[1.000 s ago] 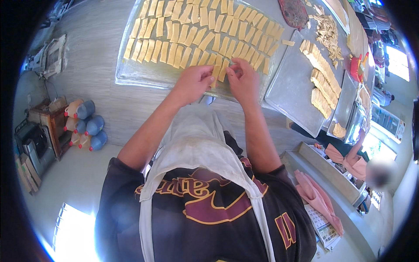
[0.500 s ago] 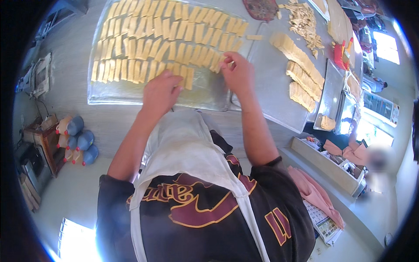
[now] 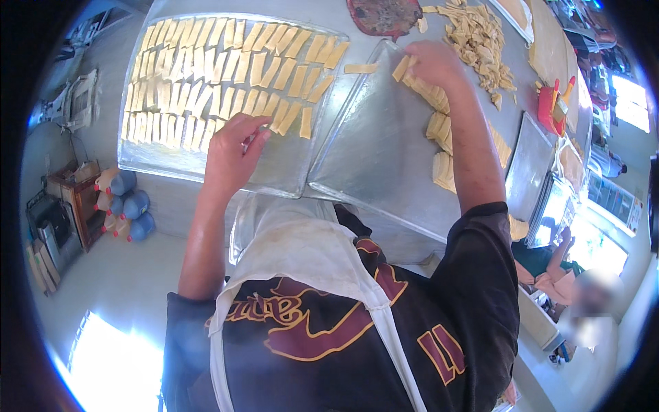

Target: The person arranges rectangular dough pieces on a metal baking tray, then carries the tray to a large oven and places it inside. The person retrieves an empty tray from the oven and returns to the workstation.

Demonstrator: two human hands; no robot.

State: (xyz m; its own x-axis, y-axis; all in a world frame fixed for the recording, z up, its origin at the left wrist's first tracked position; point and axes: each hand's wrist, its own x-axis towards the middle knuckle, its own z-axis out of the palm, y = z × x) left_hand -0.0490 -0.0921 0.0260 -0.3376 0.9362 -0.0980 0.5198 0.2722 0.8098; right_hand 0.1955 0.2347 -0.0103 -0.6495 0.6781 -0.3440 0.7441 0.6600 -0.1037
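Observation:
Pale yellow dough strips (image 3: 226, 65) lie in several rows on a metal tray (image 3: 274, 184) in front of me on the left. Over the nearest row is my left hand (image 3: 235, 150), its fingers curled in a pinch beside the strips; whatever it may hold is hidden. On a second metal tray (image 3: 371, 123), my right hand (image 3: 438, 65) reaches the far end of a row of stacked strips (image 3: 427, 90). Its fingertips close on a dough strip (image 3: 401, 69) there, and the hand partly covers it. My right forearm hides part of the stacks behind it.
One loose strip (image 3: 360, 69) lies between the trays. Beyond are a dark red-rimmed round item (image 3: 384, 15) and a heap of dough scraps (image 3: 477, 41). At right stands a red container with brushes (image 3: 551, 106). Blue-bottomed jugs (image 3: 134, 206) sit at left; another person (image 3: 559, 281) is at far right.
My right hand has moved right, from the left tray's edge to the stacked strips. The left hand stays by the nearest row, whose right-end strips sit differently. The view has shifted.

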